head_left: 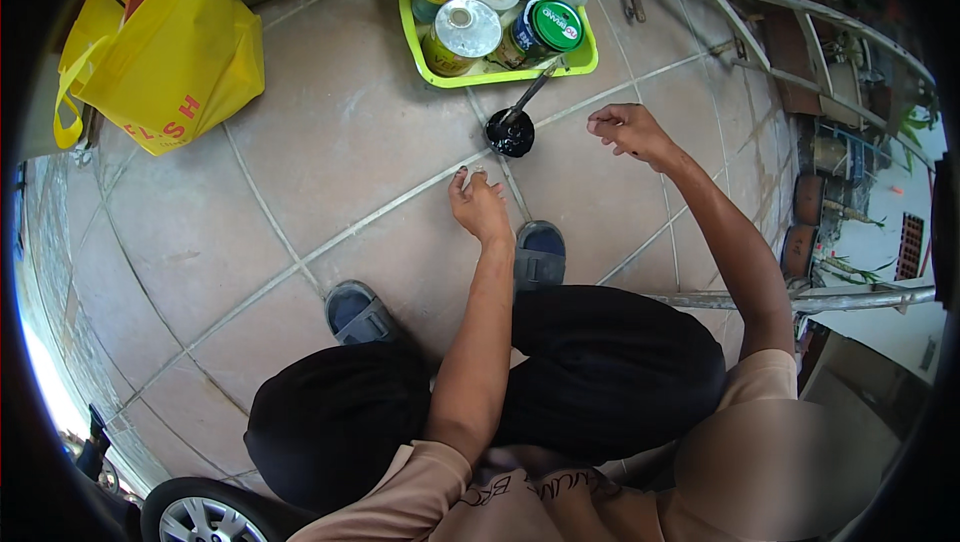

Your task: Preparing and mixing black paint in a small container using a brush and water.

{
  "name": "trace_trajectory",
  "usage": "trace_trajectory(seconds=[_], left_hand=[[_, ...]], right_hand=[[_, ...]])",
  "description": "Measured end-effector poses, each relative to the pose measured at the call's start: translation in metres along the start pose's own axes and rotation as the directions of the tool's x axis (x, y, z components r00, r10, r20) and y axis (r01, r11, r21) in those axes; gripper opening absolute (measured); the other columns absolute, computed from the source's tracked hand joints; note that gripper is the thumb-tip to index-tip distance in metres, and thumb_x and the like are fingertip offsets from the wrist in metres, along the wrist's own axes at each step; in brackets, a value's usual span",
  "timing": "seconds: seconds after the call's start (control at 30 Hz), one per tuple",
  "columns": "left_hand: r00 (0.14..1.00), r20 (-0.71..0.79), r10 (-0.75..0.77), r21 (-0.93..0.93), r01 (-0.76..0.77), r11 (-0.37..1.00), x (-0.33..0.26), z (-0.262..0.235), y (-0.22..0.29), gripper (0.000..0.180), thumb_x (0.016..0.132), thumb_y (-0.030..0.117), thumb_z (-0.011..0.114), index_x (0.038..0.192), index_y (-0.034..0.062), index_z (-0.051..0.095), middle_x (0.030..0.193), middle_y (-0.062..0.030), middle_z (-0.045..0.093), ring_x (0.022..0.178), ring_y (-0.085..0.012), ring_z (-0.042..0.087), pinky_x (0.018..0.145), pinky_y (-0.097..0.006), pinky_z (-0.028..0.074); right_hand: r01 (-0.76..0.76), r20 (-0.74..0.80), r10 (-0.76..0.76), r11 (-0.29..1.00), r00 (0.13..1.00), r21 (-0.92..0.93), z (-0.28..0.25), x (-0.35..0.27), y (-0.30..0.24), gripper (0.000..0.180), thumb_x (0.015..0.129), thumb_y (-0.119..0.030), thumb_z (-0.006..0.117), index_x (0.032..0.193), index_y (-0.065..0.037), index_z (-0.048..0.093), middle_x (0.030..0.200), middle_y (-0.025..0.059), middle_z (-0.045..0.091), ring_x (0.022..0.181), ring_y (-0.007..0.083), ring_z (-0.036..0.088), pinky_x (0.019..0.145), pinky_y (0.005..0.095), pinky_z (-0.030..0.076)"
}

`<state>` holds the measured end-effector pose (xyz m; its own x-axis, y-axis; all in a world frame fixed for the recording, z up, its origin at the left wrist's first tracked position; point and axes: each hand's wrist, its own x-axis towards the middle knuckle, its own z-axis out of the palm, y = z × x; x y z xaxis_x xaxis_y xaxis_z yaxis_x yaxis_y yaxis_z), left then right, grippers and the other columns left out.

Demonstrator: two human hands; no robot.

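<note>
A small round container of glossy black paint (510, 139) stands on the tiled floor, with a paintbrush (527, 99) leaning in it, handle up toward the tray. My left hand (480, 208) hovers just below and left of the paint, its loosely bent fingers apart and dark at the tips. Off to the right of the container is my right hand (634, 136), half curled, with nothing visible between fingers and thumb. Neither hand touches the paint or the brush.
Beyond the paint sits a lime-green tray (440, 79) holding cans, a green-lidded jar (556, 26) and bottles. A yellow bag (190, 62) stands at far left. Metal rails (780, 12) run along the right. My sandaled feet (540, 254) are close below my hands. A car wheel (205, 517) shows at lower left.
</note>
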<state>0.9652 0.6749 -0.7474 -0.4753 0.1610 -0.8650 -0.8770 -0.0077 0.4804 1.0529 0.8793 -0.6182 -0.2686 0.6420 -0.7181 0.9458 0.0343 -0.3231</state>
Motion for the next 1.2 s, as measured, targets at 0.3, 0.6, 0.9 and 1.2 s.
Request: trace_trajectory(seconds=[0.3,0.6,0.9,1.2], left_hand=[[0.963,0.194,0.187,0.176,-0.222,0.959,0.042,0.009,-0.006,0.045,0.1,0.021,0.052,0.143,0.0058,0.055,0.12,-0.0117,0.064,0.079,-0.0196,0.068,0.065,-0.03,0.054],[0.921,0.315,0.231,0.325,-0.333,0.885,0.055,0.021,-0.014,0.04,0.105,0.024,0.045,0.141,0.0074,0.056,0.123,-0.0132,0.062,0.082,-0.0189,0.069,0.065,-0.028,0.055],[0.918,0.26,0.299,0.278,-0.367,0.888,0.054,0.022,-0.032,0.032,0.101,0.013,0.057,0.132,0.0042,0.061,0.115,-0.0086,0.065,0.079,-0.0174,0.07,0.063,-0.027,0.056],[0.9,0.259,0.35,0.239,-0.41,0.88,0.062,0.022,-0.038,0.028,0.099,0.011,0.065,0.126,0.0031,0.065,0.105,-0.0086,0.068,0.072,-0.0145,0.068,0.061,-0.026,0.058]], right_hand=[[0.028,0.069,-0.109,0.698,0.992,0.716,0.08,0.102,0.063,0.03,0.098,-0.015,0.058,0.126,-0.009,0.07,0.114,0.0043,0.068,0.088,0.0149,0.064,0.072,0.031,0.055],[0.138,0.055,-0.311,0.565,0.949,0.813,0.093,0.118,0.055,0.037,0.102,-0.023,0.062,0.136,-0.01,0.063,0.123,0.0045,0.069,0.105,0.0149,0.064,0.088,0.0312,0.051],[0.364,-0.159,-0.391,0.535,0.907,0.762,0.105,0.122,0.037,0.021,0.095,-0.016,0.074,0.106,0.001,0.072,0.095,0.0051,0.072,0.087,0.0098,0.065,0.077,0.0241,0.052],[0.57,-0.282,-0.514,0.578,0.81,0.584,0.109,0.122,0.031,0.022,0.094,-0.017,0.074,0.104,0.003,0.071,0.09,0.0062,0.072,0.081,0.0105,0.065,0.073,0.0263,0.053]])
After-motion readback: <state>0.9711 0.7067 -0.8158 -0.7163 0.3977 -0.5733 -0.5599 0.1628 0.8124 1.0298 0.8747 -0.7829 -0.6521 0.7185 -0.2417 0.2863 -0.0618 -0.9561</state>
